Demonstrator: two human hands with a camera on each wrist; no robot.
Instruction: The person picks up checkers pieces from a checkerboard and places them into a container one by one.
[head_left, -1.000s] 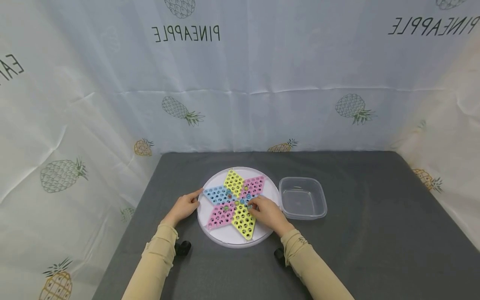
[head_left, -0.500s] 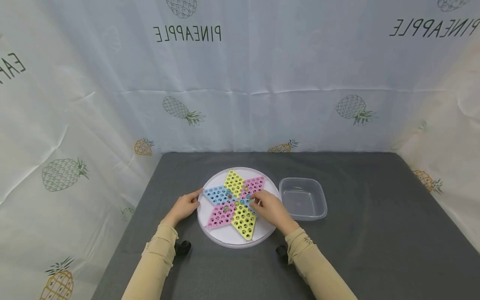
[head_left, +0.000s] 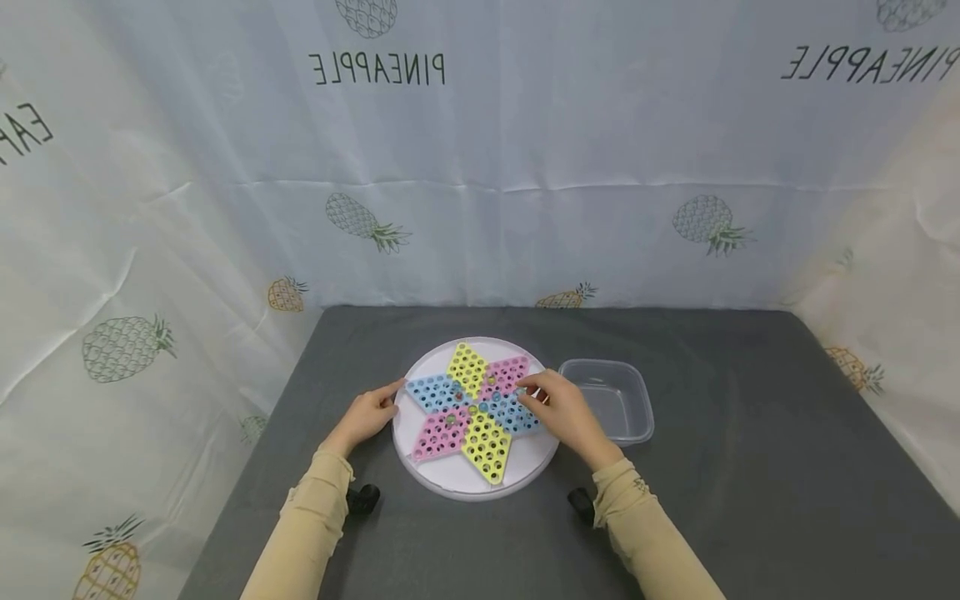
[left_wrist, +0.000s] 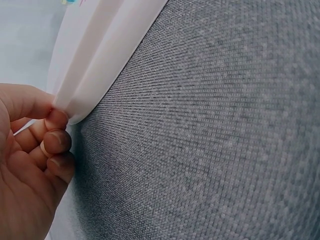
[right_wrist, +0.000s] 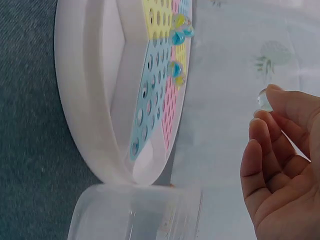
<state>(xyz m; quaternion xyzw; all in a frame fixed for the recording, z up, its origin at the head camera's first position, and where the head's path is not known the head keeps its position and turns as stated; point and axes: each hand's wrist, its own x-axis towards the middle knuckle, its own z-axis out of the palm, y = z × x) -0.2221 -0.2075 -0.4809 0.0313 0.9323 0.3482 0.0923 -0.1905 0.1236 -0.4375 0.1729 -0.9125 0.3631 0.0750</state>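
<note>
- Your right hand [head_left: 564, 410] has lifted off the middle of the star board [head_left: 474, 408] and moved to the right, toward the clear plastic tub [head_left: 613, 400]; a second ago it sat low over the blue and yellow points
- That hand now pinches a small clear marble [right_wrist: 264, 100] between thumb and fingertips, held up off the board; the right wrist view shows it at the fingertips, apart from the holes
- A judgement: one marble has come off the board and is on its way toward the tub, which appears to hold little or nothing so far
- A few marbles [right_wrist: 178, 31] remain seated near the board's centre, so more picking is left
- Your left hand [head_left: 366, 414] has not shifted: its fingers are curled against the white rim [left_wrist: 95, 65] of the round tray, steadying it on the grey counter [head_left: 712, 500]
- The tub stands just beside the tray on its right, near the rim
- Writing: the backdrop cloth reads "PINEAPPLE" in mirrored letters, once above the board and once at the upper right; a partial word at the far left edge is cut off and not legible
- No brand or label shows on the board, tray or tub
</note>
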